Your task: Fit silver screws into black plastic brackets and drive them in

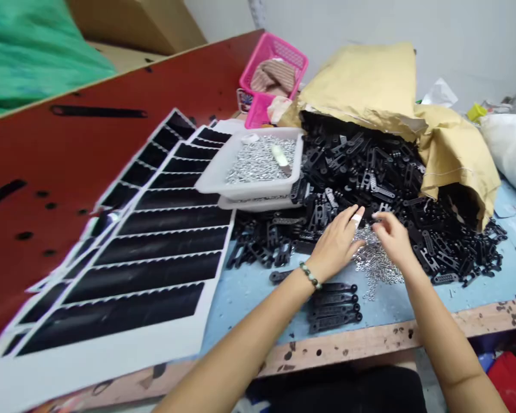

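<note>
My left hand (336,241), with a bead bracelet at the wrist and a white wrap on one finger, reaches over the near edge of a pile of black plastic parts (370,172). Its fingers are apart, and no held part shows. Just right of it, my right hand (393,238) has its thumb and fingers curled near each other; whatever lies between the fingertips is too small to make out. Beneath and between both hands lie small silver metal pieces (380,265). Several long black arms (333,310) rest in a row below my left wrist.
A white tub of silver screws (258,163) stands behind my left hand. Sheets with black strips (137,252) cover the left side. Yellow sacks (361,83) spill black parts at the back. A pink basket (279,51) holds cloth, and a red board (69,166) slopes at left.
</note>
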Action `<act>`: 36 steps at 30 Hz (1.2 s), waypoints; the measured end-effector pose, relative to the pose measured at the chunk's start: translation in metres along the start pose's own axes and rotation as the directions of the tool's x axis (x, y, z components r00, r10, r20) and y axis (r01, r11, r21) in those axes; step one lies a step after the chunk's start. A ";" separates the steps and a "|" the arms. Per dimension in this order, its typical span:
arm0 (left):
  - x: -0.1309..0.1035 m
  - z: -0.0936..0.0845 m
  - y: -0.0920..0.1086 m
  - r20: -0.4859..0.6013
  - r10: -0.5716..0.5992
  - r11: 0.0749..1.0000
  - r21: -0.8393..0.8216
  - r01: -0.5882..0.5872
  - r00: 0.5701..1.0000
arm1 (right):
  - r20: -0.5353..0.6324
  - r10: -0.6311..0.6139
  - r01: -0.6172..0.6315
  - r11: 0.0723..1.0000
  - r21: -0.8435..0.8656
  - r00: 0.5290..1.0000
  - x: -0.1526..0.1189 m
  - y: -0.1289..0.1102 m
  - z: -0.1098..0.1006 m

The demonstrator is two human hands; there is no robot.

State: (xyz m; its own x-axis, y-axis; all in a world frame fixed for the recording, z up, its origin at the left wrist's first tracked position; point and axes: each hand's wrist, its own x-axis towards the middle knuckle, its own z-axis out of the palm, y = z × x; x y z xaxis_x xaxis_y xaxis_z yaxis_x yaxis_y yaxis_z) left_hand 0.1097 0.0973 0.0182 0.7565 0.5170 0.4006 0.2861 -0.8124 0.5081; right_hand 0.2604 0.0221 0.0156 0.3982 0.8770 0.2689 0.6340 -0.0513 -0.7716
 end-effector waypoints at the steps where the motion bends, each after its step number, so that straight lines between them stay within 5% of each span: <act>1: 0.005 0.006 0.003 0.025 0.029 0.999 -0.021 -0.028 0.999 | 0.059 -0.029 0.024 0.996 0.084 0.998 -0.003 0.001 -0.004; 3: 0.009 0.013 0.009 0.095 0.038 0.994 -0.105 -0.028 0.995 | 0.061 -0.069 0.061 0.991 0.118 0.996 -0.002 0.011 -0.020; 5: 0.009 0.012 0.014 0.150 -0.045 0.978 -0.194 0.074 0.988 | -0.133 -0.018 0.016 1.000 -0.013 0.991 0.007 0.031 -0.046; 7: 0.006 0.007 0.017 0.202 -0.182 0.938 -0.258 0.232 0.962 | -0.352 0.031 -0.112 0.971 -0.213 0.936 0.023 0.055 -0.073; 10: 0.002 0.000 0.021 0.266 -0.318 0.869 -0.303 0.392 0.910 | -0.296 0.083 -0.205 0.889 -0.409 0.951 0.048 0.082 -0.093; 14: -0.001 -0.004 0.023 0.252 -0.302 0.875 -0.309 0.372 0.919 | -0.219 0.101 -0.193 0.867 -0.459 0.971 0.070 0.089 -0.087; 17: -0.004 -0.008 0.022 0.250 -0.287 0.878 -0.318 0.359 0.925 | -0.239 0.110 -0.209 0.872 -0.443 0.965 0.065 0.087 -0.086; 23: -0.008 -0.012 0.025 0.364 -0.332 0.776 -0.420 0.471 0.870 | -0.208 0.129 -0.203 0.896 -0.395 0.970 0.034 0.089 -0.096; 27: -0.008 -0.007 0.028 0.353 -0.327 0.776 -0.429 0.462 0.877 | -0.210 0.087 -0.147 0.947 -0.286 0.974 0.012 0.069 -0.099; 29: -0.009 -0.005 0.030 0.365 -0.325 0.766 -0.440 0.469 0.872 | -0.168 0.037 -0.047 0.997 -0.054 0.985 -0.004 0.048 -0.091; 32: -0.011 -0.006 0.034 0.330 -0.293 0.796 -0.435 0.420 0.897 | -0.007 -0.096 0.093 0.948 0.303 0.995 -0.028 0.011 -0.065; 36: -0.018 -0.015 0.042 0.210 -0.176 0.908 -0.344 0.241 0.962 | 0.063 -0.127 0.103 0.950 0.293 0.990 -0.044 -0.020 -0.034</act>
State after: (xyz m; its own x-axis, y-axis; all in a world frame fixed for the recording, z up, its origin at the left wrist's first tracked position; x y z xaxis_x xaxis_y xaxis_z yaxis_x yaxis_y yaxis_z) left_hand 0.0996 0.0583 0.0436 0.8007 0.5835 0.1358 0.2400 -0.5202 0.8196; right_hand 0.2529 -0.0318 0.0392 0.2719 0.9049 0.3274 0.4490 0.1816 -0.8749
